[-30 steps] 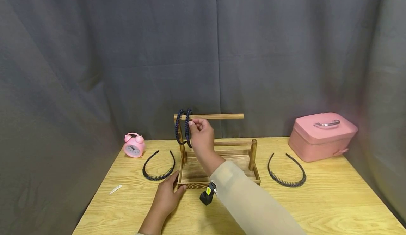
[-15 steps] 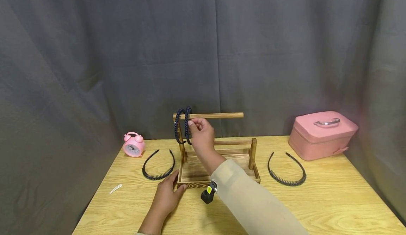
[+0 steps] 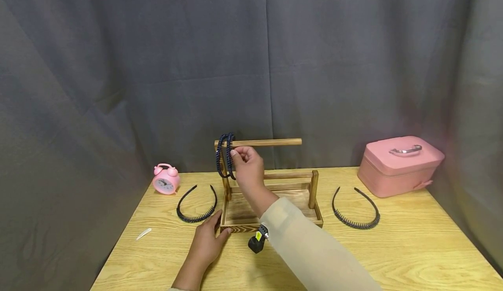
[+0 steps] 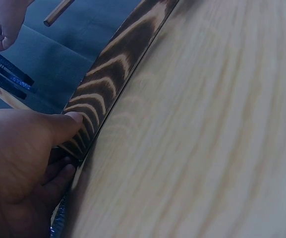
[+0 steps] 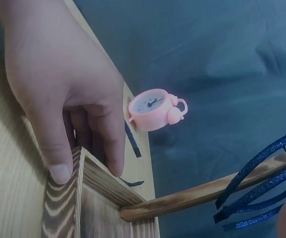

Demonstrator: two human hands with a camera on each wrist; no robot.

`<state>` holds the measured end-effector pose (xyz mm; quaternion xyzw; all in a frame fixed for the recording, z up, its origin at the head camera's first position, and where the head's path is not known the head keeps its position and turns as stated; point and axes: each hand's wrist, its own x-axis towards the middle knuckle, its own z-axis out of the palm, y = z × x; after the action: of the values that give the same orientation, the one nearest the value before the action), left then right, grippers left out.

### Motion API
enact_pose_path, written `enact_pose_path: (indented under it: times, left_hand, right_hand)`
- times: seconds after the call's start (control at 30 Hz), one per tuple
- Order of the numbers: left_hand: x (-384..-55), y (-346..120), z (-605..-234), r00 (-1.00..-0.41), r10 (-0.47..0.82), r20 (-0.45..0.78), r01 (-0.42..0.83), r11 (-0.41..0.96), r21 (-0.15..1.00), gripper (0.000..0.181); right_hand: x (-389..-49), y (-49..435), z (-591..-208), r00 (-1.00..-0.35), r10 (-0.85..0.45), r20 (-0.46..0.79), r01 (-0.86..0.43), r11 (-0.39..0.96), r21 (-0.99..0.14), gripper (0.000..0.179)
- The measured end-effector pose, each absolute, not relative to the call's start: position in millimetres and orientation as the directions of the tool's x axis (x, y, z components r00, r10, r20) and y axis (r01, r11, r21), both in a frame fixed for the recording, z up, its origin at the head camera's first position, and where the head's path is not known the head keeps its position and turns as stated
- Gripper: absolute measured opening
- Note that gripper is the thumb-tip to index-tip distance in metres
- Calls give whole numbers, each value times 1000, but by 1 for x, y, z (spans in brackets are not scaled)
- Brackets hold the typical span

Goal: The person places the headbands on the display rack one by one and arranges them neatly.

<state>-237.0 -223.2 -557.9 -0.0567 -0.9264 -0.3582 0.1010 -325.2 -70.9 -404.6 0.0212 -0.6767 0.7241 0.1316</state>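
A wooden rack (image 3: 271, 142) with a tray base stands mid-table in the head view. Two dark blue toothed headbands hang over its top bar at the left end. My right hand (image 3: 250, 166) pinches the right-hand headband (image 3: 229, 160) between thumb and fingers. Close beside it hangs the left-hand headband (image 3: 218, 162). Down at the tray's front left corner, my left hand (image 3: 206, 240) grips the wood. Its thumb presses the striped front face (image 4: 108, 84) in the left wrist view, and its fingers lie round the side.
Dark headbands lie on the table on either side: a left one (image 3: 196, 219) and a right one (image 3: 357, 225). A pink alarm clock (image 3: 166, 181) stands back left, a pink case (image 3: 401, 168) back right. A white hair clip (image 3: 143, 233) lies front left. Grey curtains surround the table.
The headband in my right hand has slid a little left along the top bar, closer to the other hanging one. My left hand stays at the tray's corner.
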Motion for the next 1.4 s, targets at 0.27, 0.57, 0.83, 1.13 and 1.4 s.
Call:
enact_pose_path:
  times: [0.27,0.57,0.83,1.13,1.4]
  left_hand:
    - [-237,-223,-556,-974,24,226,169,739,652,67]
    - [-235,-219,-556,-978,36,205,166,726,667,68]
    - [-237,-220,-557,-976,34,213,172,717,676,68]
    - [-234,-221,-549,-989,19,148,116,723,681,72]
    - [-232,-219,-546,-994,45,95,98,718,689,74]
  right_hand:
    - [-321,-57,-410,-961,129,245,-256,-80,-963,16]
    - [-282,10,-434,-942,71,328,-333,-90,-939,14]
    - [-244,107,-462,-918,-84,387,-395,186,-900,14]
    - [-231,228,-480,-919,-108,379,-366,593,-718,4]
    - [-233,324,-503,-959,-108,262,-238,812,-532,21]
